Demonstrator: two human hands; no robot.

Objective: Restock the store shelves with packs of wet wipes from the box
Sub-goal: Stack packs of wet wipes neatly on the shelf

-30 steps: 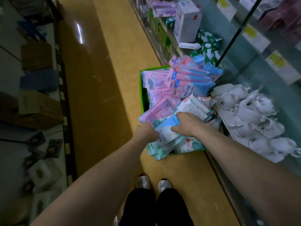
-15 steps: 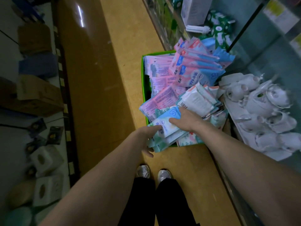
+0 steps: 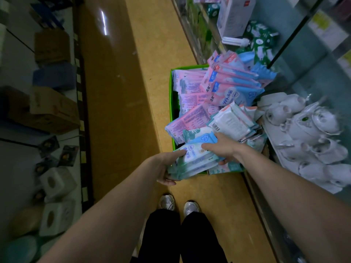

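Glossy tan floor [image 3: 133,95] stretches past the left grip [image 3: 167,168], a light streak [image 3: 103,22] on it — far left, shelves [image 3: 17,59] of cardboard boxes [image 3: 52,46]. Right of the right grip [image 3: 223,149], white teapots [image 3: 303,126] on a glass shelf [image 3: 311,76].

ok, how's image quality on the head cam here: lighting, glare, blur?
Head view: dim and underexposed, and the shelves on the left are nearly black. There is a glare streak on the glossy floor. Wide-angle warp bows straight lines toward the frame edges. The shelf labels at upper right are smeared. Print on the wipes stack gripped by the left hand and right hand looks fairly sharp.
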